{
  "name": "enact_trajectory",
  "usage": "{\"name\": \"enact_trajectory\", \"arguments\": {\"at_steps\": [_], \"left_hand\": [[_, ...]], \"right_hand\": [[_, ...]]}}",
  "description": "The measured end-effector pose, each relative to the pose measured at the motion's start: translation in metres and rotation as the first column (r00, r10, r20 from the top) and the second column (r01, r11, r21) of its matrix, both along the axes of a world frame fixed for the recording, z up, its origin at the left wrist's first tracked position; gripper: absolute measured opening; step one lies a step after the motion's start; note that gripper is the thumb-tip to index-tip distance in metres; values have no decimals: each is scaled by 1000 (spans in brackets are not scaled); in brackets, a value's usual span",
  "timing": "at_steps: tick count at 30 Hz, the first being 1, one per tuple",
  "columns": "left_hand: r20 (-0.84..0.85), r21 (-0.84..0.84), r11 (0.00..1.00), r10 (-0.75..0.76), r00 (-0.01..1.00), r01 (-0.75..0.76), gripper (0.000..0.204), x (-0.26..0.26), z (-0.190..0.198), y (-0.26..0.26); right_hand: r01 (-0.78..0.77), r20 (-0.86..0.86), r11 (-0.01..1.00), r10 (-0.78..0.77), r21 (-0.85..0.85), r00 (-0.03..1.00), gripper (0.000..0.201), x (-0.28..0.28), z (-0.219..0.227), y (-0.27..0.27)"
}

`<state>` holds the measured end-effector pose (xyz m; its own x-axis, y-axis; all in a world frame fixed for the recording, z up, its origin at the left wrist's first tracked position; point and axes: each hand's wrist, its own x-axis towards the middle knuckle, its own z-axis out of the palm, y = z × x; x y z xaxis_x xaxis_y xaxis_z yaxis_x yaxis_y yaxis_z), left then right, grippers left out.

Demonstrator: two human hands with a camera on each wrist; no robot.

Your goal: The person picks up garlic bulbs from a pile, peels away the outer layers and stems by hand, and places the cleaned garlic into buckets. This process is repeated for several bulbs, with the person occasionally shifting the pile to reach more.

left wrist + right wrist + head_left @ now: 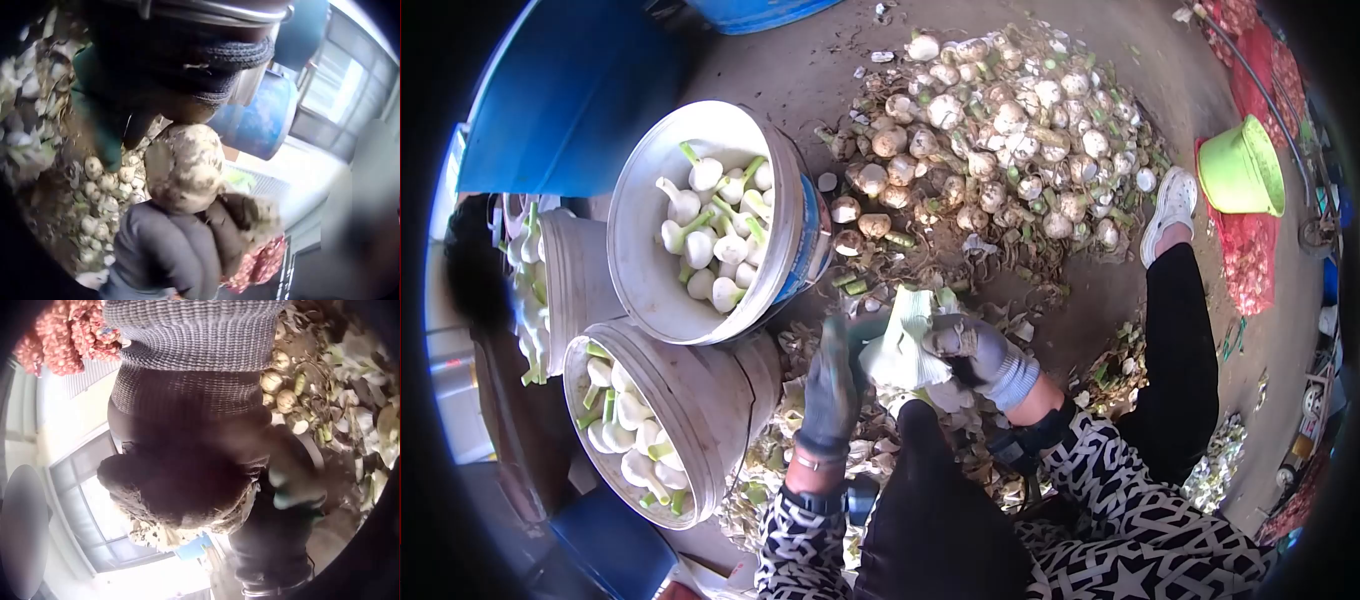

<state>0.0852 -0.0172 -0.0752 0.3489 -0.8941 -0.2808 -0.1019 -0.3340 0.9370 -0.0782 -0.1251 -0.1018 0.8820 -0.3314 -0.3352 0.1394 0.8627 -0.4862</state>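
Note:
Between my two gloved hands is a garlic bulb [187, 169], its skin blotched brown in the left wrist view. Its pale, wide leaf stem [912, 340] shows in the head view, fanned out upward. My right hand [980, 355] grips the bulb from the right side, fingers curled against it. On the other side, my left hand [832, 390] is held upright with fairly straight fingers, and its green-tinted fingers [103, 119] reach close beside the bulb. In the right wrist view the right glove [187, 456] hides most of the bulb.
Ahead lies a large heap of untrimmed garlic [1010, 130]. To the left, a white bucket [625, 220] and a tilted bucket [710, 400] hold cleaned bulbs with short stems. Peelings [800, 500] cover the ground below. A green tub [1240, 170] stands right, by red mesh sacks [1250, 270].

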Motion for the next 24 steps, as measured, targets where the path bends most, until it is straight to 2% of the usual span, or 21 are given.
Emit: {"name": "enact_trajectory", "arguments": {"at_steps": [1, 2, 3, 4, 5, 6, 7, 8, 9, 11, 12, 13, 14, 15, 16, 17, 19, 20, 21, 23, 24], "left_hand": [[165, -32, 988, -145, 976, 153, 43, -5, 12, 2], [-366, -114, 983, 92, 926, -143, 36, -15, 9, 13], [-419, -13, 993, 97, 903, -113, 37, -11, 2, 14], [-556, 40, 992, 121, 822, -119, 41, -7, -1, 15], [-677, 92, 989, 148, 721, -116, 44, -3, -2, 14], [-720, 61, 981, 170, 673, -183, 43, -3, -1, 14], [-762, 37, 968, 188, 620, -248, 42, -4, -1, 14], [-832, -126, 972, 5, 554, -198, 43, 1, -7, 8], [-846, -99, 939, 94, 525, -329, 40, -2, -8, 10], [-893, -168, 917, 14, 450, -362, 35, -5, -6, 5], [-889, -191, 909, 0, 458, -370, 32, -3, -9, 6], [-889, -190, 913, -4, 459, -360, 32, -2, -7, 8], [-876, -143, 927, 44, 480, -346, 33, -1, -2, 9], [-860, -97, 937, 91, 502, -335, 33, 0, 4, 7], [-771, -141, 915, 139, 622, -379, 51, -7, 7, 2], [-772, -139, 919, 133, 622, -370, 51, -8, 6, 3], [-572, -137, 945, 170, 803, -298, 57, -7, 2, 5], [-428, -100, 967, 172, 887, -236, 54, -8, 8, 4], [-429, -96, 970, 161, 889, -222, 54, -9, 9, 4], [-397, -109, 964, 182, 899, -243, 55, -10, 10, 3], [-497, -207, 935, 152, 855, -287, 62, -7, 2, 0]], "right_hand": [[96, -132, 989, -81, 111, 988, 24, 2, 2, 4], [2, -33, 999, -1, 44, 999, 24, 1, -3, 2], [-88, 64, 996, 90, -34, 994, 25, 2, -6, 0], [81, -38, 997, -81, -5, 996, 22, 8, -5, 18], [85, -28, 996, -85, 0, 996, 22, 7, -7, 16], [-22, 278, 987, -24, 161, 960, 25, 0, -12, 11], [-170, 562, 946, -17, 278, 827, 28, -9, -20, 8], [7, 322, 945, -118, 326, 939, 30, -25, -39, 16], [-118, 642, 935, -134, 334, 755, 31, -26, -34, 9], [-87, 484, 878, -173, 470, 858, 38, -64, -54, 7], [-76, 483, 878, -186, 473, 856, 38, -83, -61, 8], [-152, 9, 988, 152, 20, 988, 42, -100, -67, 11], [-437, -559, 838, 201, -327, 804, 46, -105, -66, 13], [-720, -724, 124, 13, -683, 690, 51, -101, -69, 18], [-785, -790, 87, -84, -613, 608, 52, -104, -69, 28], [-846, -839, 64, -183, -530, 512, 52, -87, -34, 32], [-493, -581, 363, -187, -790, 793, 53, -61, 1, 26], [-414, -525, 399, -222, -818, 822, 49, -43, 28, 23], [-330, -467, 430, -265, -840, 844, 44, -25, 46, 21], [-158, -244, 242, -380, -957, 892, 29, -2, 40, 24], [-87, -229, 435, -287, -896, 930, 18, -1, 42, 21]]}}
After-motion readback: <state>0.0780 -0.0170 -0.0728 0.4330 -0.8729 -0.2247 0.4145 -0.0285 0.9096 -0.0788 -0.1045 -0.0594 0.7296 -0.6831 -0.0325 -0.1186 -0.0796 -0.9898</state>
